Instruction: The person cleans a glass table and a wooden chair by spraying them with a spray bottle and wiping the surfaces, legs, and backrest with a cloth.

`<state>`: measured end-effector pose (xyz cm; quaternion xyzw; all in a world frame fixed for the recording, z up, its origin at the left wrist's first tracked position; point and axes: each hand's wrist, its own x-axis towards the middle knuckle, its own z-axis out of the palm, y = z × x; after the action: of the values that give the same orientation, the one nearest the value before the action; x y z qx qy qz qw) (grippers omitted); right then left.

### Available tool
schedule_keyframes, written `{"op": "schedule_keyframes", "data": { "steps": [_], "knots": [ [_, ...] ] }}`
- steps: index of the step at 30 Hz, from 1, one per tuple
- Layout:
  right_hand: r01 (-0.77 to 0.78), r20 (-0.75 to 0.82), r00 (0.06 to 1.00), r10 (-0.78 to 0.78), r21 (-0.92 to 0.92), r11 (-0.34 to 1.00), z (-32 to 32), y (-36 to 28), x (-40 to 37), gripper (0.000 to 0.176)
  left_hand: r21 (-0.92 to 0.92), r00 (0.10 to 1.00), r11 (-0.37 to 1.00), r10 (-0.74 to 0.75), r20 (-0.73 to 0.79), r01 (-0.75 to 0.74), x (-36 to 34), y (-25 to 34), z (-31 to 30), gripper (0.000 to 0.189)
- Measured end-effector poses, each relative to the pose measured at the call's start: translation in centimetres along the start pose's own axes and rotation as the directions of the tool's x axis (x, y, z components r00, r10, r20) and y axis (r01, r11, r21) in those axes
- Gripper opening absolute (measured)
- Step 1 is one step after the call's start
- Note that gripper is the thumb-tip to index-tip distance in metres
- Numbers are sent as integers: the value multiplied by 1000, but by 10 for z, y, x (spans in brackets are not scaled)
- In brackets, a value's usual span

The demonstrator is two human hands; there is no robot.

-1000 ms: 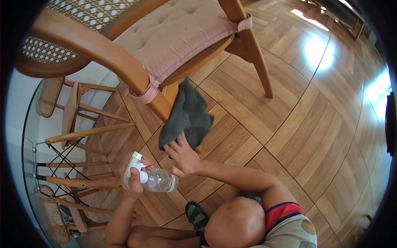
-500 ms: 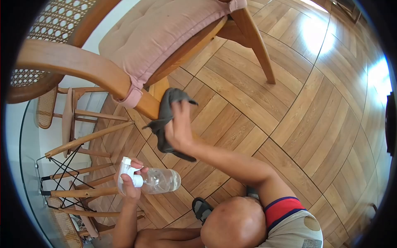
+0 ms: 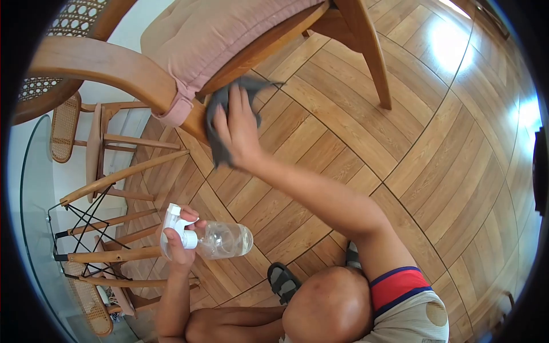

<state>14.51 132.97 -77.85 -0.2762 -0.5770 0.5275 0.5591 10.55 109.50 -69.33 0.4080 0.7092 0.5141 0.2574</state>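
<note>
My right hand [image 3: 237,128] presses a dark grey cloth [image 3: 215,134] against the front leg of a wooden armchair [image 3: 197,123], just below the seat. Its fingers lie over the cloth and are slightly blurred, and the cloth hides part of the leg. Lower down, my left hand [image 3: 182,248] is closed round the neck and trigger of a clear spray bottle [image 3: 226,240] with a white spray head. The bottle lies sideways in the air, its base toward the right, with clear liquid inside.
A pink cushion [image 3: 229,40] is tied to the armchair. At left stands a glass-topped table [image 3: 34,200] with wooden legs [image 3: 114,256] and black wire bracing. Another cane-backed chair [image 3: 66,128] is behind it. My knee [image 3: 326,306] and sandal [image 3: 283,283] are over the wood-patterned tile floor [image 3: 320,154].
My right hand has moved the cloth up the chair leg, closer to the seat. My left hand holds the spray bottle in nearly the same place. The view has shifted slightly.
</note>
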Motion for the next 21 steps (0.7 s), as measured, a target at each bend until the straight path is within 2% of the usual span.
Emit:
{"op": "schedule_keyframes", "data": {
  "steps": [1,3,5,6,8,10,12,13,15,17,19,21],
  "knots": [
    [124,-80,987,-140,-174,977,7,10,-30,54,-2,1000,1000,-2,23,2,-1,-1,-3,70],
    [154,128,984,-124,-262,953,-12,26,-83,61,-33,998,999,20,56,-18,1,-7,-5,67],
    [195,273,958,-88,-394,898,-27,97,-127,70,-33,999,999,25,47,-24,2,-4,-1,67],
    [194,271,959,-87,-397,897,-38,112,-132,70,-29,999,999,32,42,-31,3,-2,0,66],
    [185,404,911,-78,-233,955,-52,128,-129,76,-51,998,998,35,48,-32,2,-7,-1,65],
    [118,364,931,-25,-237,964,-29,107,-111,79,-75,998,997,21,57,-16,1,-10,-2,65],
    [159,106,985,-133,-290,944,-5,72,-85,80,-66,997,998,19,74,-14,2,-13,-3,64],
    [156,108,986,-130,-288,945,-6,69,-81,80,-64,997,998,15,72,-10,0,-12,-4,64],
    [75,125,990,-58,-137,988,-6,63,-69,82,-38,997,999,25,73,-22,1,-9,-6,65],
    [130,255,964,-77,-199,971,-23,80,-84,80,-51,998,998,36,47,-33,2,-7,-7,65],
    [-6,433,888,155,-326,945,-43,113,-111,73,-69,999,997,42,18,-41,1,-9,-7,65],
    [147,542,829,134,-443,884,-59,125,-115,52,-87,1000,996,16,4,-16,-1,-9,-5,65]
  ]
}}
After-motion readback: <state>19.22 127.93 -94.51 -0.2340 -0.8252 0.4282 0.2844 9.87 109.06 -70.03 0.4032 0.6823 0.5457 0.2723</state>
